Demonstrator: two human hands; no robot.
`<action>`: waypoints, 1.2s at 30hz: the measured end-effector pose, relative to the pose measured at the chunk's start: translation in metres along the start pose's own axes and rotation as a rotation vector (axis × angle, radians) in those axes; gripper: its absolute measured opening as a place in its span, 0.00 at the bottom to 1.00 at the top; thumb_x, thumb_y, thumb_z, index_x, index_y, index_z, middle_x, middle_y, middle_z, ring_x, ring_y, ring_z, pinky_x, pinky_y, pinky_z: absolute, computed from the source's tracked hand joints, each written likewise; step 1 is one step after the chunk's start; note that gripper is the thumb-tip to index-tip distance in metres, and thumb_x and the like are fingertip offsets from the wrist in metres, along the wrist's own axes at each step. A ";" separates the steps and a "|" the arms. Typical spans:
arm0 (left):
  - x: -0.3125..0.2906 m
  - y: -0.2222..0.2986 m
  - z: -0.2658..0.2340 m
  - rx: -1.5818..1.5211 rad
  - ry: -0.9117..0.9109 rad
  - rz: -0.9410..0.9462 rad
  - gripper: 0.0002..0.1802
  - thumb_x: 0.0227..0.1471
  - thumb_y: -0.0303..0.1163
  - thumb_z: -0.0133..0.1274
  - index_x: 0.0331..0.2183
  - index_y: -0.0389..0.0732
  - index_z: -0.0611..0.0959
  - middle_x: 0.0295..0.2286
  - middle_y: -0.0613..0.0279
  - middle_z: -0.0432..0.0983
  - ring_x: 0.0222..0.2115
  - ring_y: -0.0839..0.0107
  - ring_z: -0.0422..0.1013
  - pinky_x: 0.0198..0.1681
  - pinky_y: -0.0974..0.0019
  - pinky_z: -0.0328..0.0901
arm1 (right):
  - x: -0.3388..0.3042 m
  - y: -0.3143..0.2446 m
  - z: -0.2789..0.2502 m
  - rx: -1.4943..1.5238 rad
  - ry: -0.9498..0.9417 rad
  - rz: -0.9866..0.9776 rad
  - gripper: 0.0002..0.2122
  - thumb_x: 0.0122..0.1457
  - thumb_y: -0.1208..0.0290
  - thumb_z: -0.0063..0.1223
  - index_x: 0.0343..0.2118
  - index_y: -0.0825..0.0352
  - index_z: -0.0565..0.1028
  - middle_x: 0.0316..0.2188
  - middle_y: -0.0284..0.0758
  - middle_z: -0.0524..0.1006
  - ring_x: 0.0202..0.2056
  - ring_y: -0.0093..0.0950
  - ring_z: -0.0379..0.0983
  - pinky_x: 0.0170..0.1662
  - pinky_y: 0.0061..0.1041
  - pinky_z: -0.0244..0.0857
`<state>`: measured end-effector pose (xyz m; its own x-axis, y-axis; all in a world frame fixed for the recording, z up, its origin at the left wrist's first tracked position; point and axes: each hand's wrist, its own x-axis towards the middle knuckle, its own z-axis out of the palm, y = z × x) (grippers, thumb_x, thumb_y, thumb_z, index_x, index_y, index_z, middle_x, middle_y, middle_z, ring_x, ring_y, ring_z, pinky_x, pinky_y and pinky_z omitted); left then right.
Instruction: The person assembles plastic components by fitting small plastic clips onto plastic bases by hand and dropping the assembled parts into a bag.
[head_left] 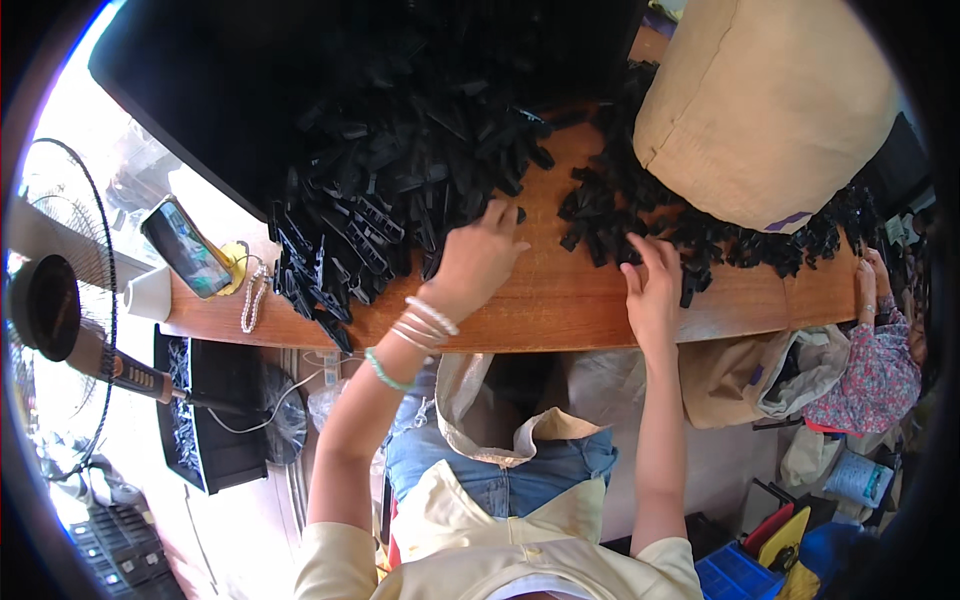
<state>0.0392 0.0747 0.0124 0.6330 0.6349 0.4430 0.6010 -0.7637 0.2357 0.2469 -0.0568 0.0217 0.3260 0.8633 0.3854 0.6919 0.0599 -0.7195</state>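
A large heap of black plastic clip-like pieces (pixel 370 215) spreads over the wooden table at the left and middle. At the heap's near right edge, my left hand (pixel 480 262) has its fingers bent, with a small black piece (pixel 520 214) at the fingertips. Farther right lie smaller black pieces (pixel 600 215) in a loose pile. My right hand (pixel 655 285) is at the near edge of that pile, thumb and fingers apart and slightly curved, with nothing visible between them.
A big tan fabric bag (pixel 765 110) stands on the right of the table (pixel 560 310). A phone (pixel 188 247), a bead string (pixel 255 298), a white cup (pixel 149 294) and a fan (pixel 60 310) are left. Another person (pixel 870 360) works at the far right.
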 end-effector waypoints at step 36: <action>-0.076 0.019 -0.023 -0.619 -0.025 0.048 0.13 0.40 0.26 0.63 0.32 0.33 0.82 0.31 0.55 0.75 0.32 0.56 0.70 0.37 0.59 0.67 | -0.039 -0.031 0.036 0.204 -0.332 -0.134 0.11 0.46 0.80 0.63 0.36 0.71 0.80 0.36 0.34 0.73 0.35 0.28 0.68 0.39 0.25 0.63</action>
<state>-0.0085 0.0090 0.0034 0.6682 0.5947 0.4471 0.1817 -0.7132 0.6770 0.1893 -0.0746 0.0081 -0.0068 0.9537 0.3006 0.5610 0.2525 -0.7884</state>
